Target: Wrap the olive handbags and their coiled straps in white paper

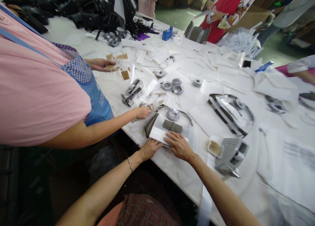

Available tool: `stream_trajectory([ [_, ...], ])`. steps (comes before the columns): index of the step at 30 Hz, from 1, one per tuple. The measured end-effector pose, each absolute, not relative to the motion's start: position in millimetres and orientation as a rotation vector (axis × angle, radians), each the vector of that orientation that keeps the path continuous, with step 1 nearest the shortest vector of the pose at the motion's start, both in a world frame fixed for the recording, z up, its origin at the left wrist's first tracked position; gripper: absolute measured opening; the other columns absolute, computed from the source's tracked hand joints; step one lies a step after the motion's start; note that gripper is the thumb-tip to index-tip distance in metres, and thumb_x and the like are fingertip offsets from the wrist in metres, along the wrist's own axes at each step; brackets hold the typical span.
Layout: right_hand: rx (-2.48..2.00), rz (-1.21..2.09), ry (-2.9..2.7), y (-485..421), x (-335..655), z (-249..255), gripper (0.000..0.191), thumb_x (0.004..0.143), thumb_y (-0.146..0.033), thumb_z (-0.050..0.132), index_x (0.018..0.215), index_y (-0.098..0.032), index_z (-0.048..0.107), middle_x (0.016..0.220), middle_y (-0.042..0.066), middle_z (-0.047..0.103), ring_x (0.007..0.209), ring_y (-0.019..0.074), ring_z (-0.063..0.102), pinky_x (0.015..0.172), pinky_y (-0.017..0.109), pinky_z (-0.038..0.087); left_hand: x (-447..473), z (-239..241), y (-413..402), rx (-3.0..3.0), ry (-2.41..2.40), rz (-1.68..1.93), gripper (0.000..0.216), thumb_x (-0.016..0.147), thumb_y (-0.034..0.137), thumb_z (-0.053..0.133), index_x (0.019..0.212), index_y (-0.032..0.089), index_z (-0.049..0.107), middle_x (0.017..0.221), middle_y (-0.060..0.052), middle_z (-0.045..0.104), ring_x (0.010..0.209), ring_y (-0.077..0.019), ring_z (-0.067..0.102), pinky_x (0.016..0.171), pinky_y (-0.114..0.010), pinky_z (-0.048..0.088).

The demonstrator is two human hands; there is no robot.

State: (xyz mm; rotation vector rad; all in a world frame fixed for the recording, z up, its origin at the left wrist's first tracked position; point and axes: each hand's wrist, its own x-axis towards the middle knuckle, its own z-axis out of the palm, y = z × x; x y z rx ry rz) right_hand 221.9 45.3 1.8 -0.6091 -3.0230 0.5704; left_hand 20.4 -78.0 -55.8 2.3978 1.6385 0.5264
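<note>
My left hand (pixel 150 149) is at the near edge of a white wrapping sheet (pixel 157 134), its fingers closed over that edge and its thumb hidden. My right hand (pixel 179 145) lies on the same sheet with its fingers spread and flat. Under the sheet is an olive-grey handbag (pixel 150 125), lying at the table's near edge with its flap strap (pixel 172 126) showing. The bag's shoulder strap curves behind it, around a wrapped grey coil (pixel 173 114). Clear plastic lies beside the bag.
A co-worker's hand (pixel 143 112) reaches in beside the bag from the left; their other hand (pixel 103 64) holds brown tags. More coils (pixel 177 86), a striped strap bag (pixel 227 113), a tape dispenser (pixel 231 157) and a small white dish (pixel 215 148) share the white table (pixel 182 176).
</note>
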Motion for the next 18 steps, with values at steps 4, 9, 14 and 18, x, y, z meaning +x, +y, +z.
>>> stream_trajectory([
  [4, -0.651, 0.513, -3.042, 42, 228, 4, 0.068, 0.073, -0.011, 0.054, 0.139, -0.029, 0.046, 0.150, 0.003, 0.043, 0.139, 0.0259, 0.034, 0.110, 0.046, 0.032, 19, -51, -78, 2.409, 1.656, 0.509, 0.043, 0.091, 0.011, 0.052, 0.133, 0.020, 0.053, 0.129, -0.008, 0.059, 0.123, -0.0232, 0.051, 0.107, -0.042, 0.040],
  [9, -0.719, 0.407, -3.001, 30, 231, -4, 0.068, 0.077, -0.012, 0.055, 0.141, -0.030, 0.042, 0.152, 0.002, 0.042, 0.144, 0.0263, 0.026, 0.118, 0.053, 0.018, 21, -45, -82, 2.467, 1.669, 0.455, 0.044, 0.090, 0.011, 0.051, 0.133, 0.019, 0.052, 0.130, -0.010, 0.058, 0.123, -0.0233, 0.051, 0.105, -0.043, 0.041],
  [14, -0.748, 0.392, -2.945, 23, 232, -21, 0.067, 0.079, -0.011, 0.053, 0.142, -0.029, 0.041, 0.152, 0.001, 0.040, 0.146, 0.0263, 0.023, 0.119, 0.056, 0.016, 30, -27, -95, 2.500, 1.762, 0.566, 0.038, 0.091, 0.007, 0.040, 0.123, 0.015, 0.060, 0.121, -0.011, 0.063, 0.117, -0.0229, 0.056, 0.101, -0.040, 0.045],
  [18, -0.752, 0.463, -2.920, 26, 232, -26, 0.068, 0.079, -0.008, 0.048, 0.143, -0.025, 0.038, 0.152, 0.002, 0.040, 0.146, 0.0247, 0.022, 0.120, 0.053, 0.018, 41, -17, -76, 2.616, 1.711, 0.440, 0.047, 0.093, 0.012, 0.038, 0.139, 0.015, 0.046, 0.140, -0.012, 0.052, 0.135, -0.0229, 0.043, 0.110, -0.042, 0.036],
])
